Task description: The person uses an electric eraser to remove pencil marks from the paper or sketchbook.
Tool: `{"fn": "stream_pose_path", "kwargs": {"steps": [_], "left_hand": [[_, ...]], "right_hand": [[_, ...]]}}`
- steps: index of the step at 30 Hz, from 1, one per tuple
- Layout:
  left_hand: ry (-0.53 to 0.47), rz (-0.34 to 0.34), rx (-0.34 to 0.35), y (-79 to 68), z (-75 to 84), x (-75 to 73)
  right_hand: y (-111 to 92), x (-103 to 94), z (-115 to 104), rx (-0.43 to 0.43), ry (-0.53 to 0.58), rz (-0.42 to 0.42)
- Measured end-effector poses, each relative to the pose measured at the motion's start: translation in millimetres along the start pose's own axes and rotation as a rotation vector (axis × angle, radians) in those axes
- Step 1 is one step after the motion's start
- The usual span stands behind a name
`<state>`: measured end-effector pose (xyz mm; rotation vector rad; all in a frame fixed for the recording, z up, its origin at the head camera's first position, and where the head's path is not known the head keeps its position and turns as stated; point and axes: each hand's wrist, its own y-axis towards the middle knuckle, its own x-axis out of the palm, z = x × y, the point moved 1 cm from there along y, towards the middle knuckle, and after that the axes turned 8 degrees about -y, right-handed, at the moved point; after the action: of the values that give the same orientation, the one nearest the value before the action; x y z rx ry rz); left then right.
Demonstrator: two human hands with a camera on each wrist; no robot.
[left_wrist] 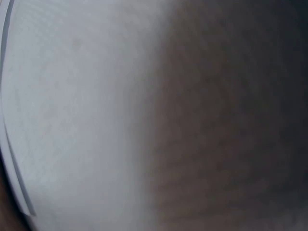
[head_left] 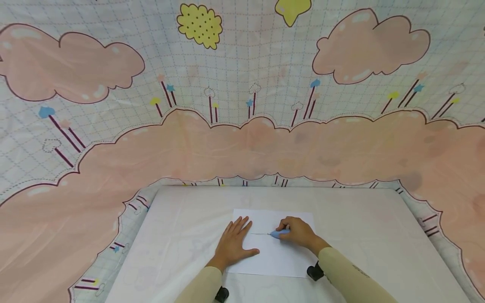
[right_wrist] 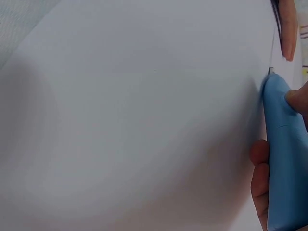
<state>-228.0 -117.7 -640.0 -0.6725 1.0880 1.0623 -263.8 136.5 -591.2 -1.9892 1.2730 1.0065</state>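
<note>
A sheet of white paper [head_left: 278, 263] lies flat before me. My left hand [head_left: 233, 243] rests on its left edge, fingers spread and thumb stretched out to the right. In my right hand [head_left: 301, 232] I grip a blue utility knife [right_wrist: 284, 149], its small metal tip touching the paper right of the middle. A thin straight line [head_left: 259, 233] runs left from that tip toward my left fingers; in the right wrist view it looks like a slit. The left wrist view is a blurred close-up of a pale surface [left_wrist: 72, 106] and a dark shape.
Under the paper is a table with a pale cloth [head_left: 182, 219]. A patterned curtain [head_left: 242, 147] with pink clouds hangs behind and around it. Black wrist cameras sit below the left cuff [head_left: 222, 293] and the right cuff [head_left: 315, 272].
</note>
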Motion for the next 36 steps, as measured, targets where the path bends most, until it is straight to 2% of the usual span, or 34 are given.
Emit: {"fn": "stream_pose_path", "kwargs": {"steps": [12, 18, 28, 36], "left_hand": [[-0.014, 0.002, 0.012, -1.0, 2.3, -3.4], [0.003, -0.001, 0.01, -0.9, 2.7, -4.1], [-0.006, 0.0, 0.011, -1.4, 3.6, -2.7], [0.006, -0.01, -0.006, -3.3, 3.2, -1.5]], "right_hand": [[-3.4, -1.0, 9.1, 0.015, 0.101, -0.003], [-2.6, -5.5, 16.2, 0.006, 0.201, -0.008], [-0.7, -4.3, 21.5, -0.023, 0.275, -0.131], [2.9, -4.8, 15.2, -0.02, 0.29, -0.181]]}}
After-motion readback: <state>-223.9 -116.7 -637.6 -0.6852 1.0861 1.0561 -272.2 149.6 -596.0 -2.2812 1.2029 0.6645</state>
